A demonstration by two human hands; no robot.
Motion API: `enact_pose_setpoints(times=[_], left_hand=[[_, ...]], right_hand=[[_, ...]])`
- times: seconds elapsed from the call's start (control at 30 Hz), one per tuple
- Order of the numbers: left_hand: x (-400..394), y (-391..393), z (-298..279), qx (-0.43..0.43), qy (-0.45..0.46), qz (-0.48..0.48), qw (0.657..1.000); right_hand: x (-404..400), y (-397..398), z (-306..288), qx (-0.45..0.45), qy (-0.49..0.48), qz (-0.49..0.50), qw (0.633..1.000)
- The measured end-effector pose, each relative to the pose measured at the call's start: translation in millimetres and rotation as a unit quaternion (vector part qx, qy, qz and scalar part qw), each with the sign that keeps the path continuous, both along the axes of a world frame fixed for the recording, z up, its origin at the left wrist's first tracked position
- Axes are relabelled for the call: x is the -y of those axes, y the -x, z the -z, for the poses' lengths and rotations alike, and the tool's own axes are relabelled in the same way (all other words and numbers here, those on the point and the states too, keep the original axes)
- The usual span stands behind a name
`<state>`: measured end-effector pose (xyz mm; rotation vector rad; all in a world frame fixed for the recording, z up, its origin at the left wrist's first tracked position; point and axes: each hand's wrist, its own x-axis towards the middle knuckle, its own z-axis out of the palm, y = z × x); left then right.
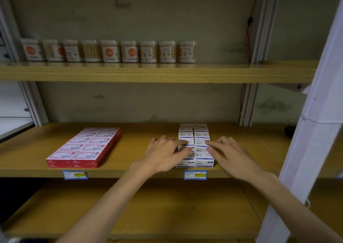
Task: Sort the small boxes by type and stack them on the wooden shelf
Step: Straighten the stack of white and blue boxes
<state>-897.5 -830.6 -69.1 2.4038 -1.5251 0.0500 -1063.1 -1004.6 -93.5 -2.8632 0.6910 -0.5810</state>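
Left hand (165,154) and right hand (229,152), fingers flat, against white boxes (201,146) on wooden shelf (133,149).

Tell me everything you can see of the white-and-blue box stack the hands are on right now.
The stack of small white cardboard boxes with blue print sits on the middle wooden shelf, right of centre, above a blue-and-yellow price label. It forms two tidy columns running front to back, stacked in layers; the exact count is unclear. The left hand rests its fingers on the left column, the right hand on the right column, fingers fairly straight. It stands apart from the red boxes.
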Motion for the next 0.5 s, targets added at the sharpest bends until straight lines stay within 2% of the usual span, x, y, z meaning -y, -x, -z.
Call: enact_pose_setpoints(times=[0.37, 0.43, 0.5], left_hand=[[-23, 3, -3, 0.045, -0.022, 0.015, 0.999], [-24, 2, -5, 0.009, -0.024, 0.017, 1.000], [-24, -6, -6, -0.073, -0.033, 0.026, 0.996]], right_hand=[[-8, 12, -4, 0.014, -0.060, -0.075, 0.995], [-7, 12, -5, 0.011, -0.071, -0.077, 0.994], [-4, 12, -9, -0.001, -0.106, -0.076, 0.991]])
